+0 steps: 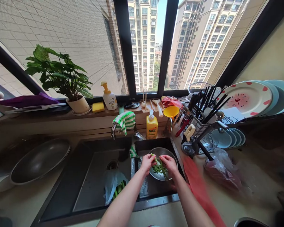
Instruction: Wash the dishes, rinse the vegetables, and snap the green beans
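My left hand and my right hand are close together over a round metal bowl in the right basin of the dark sink. Each has thumb and fingers pinched on a green vegetable stem, which hangs down below my right hand. Short cut or snapped green pieces lie in the bowl. Over in the left basin is a thin plastic bag with more green stems poking out, partly hidden by my left forearm.
Behind the sink stand a faucet draped with a green-striped cloth and a yellow soap bottle. A dish rack with chopsticks and plates is at right, near a red plastic bag. At left sits a large wok.
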`<control>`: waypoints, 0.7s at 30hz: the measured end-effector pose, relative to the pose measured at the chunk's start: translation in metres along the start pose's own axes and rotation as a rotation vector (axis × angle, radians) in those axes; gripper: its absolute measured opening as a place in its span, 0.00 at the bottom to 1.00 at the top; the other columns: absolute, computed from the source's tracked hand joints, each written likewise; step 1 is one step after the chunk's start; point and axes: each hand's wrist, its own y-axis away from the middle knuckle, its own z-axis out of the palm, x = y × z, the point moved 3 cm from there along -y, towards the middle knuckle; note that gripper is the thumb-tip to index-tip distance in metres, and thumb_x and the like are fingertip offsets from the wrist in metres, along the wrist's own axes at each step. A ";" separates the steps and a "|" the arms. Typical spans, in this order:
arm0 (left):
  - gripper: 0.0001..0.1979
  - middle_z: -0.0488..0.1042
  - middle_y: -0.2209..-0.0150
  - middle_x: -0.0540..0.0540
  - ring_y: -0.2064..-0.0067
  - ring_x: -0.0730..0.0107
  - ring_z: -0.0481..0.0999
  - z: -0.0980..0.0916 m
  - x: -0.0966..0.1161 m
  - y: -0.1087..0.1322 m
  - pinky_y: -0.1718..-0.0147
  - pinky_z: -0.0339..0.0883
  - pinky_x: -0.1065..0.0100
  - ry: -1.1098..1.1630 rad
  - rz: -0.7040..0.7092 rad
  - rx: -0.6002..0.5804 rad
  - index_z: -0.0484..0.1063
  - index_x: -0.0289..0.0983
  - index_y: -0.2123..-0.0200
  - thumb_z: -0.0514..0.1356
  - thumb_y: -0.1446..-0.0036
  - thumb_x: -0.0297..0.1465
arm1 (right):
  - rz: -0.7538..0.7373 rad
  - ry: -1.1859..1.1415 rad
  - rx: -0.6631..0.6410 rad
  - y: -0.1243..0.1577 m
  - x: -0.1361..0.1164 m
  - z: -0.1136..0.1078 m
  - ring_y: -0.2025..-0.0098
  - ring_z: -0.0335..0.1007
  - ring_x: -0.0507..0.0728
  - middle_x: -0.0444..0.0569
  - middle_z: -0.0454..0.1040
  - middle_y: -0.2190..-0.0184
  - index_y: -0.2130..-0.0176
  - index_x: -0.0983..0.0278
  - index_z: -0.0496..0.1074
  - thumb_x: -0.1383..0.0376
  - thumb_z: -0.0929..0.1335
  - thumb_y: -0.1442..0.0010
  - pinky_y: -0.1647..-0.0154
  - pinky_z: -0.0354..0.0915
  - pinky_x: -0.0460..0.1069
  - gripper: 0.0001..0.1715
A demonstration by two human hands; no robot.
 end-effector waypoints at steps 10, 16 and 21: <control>0.16 0.66 0.80 0.54 0.78 0.77 0.64 0.014 -0.004 0.008 0.79 0.59 0.75 -0.127 0.006 -0.134 0.67 0.35 0.76 0.69 0.65 0.36 | -0.028 -0.040 0.066 -0.006 -0.007 0.007 0.80 0.61 0.49 0.41 0.68 0.82 0.73 0.64 0.74 0.53 0.75 0.66 0.79 0.60 0.45 0.21; 0.18 0.67 0.78 0.52 0.77 0.76 0.66 0.013 0.004 0.011 0.77 0.61 0.72 -0.118 -0.024 -0.148 0.68 0.34 0.75 0.66 0.62 0.42 | -0.041 0.017 0.021 0.002 0.000 0.006 0.77 0.66 0.52 0.45 0.73 0.76 0.71 0.64 0.74 0.55 0.75 0.65 0.77 0.61 0.46 0.21; 0.21 0.68 0.76 0.52 0.75 0.75 0.68 0.011 -0.001 0.013 0.75 0.61 0.72 -0.061 -0.077 -0.174 0.67 0.34 0.73 0.70 0.68 0.39 | -0.083 0.127 0.005 0.001 0.002 0.002 0.76 0.68 0.54 0.48 0.75 0.75 0.69 0.64 0.75 0.53 0.73 0.62 0.77 0.61 0.47 0.21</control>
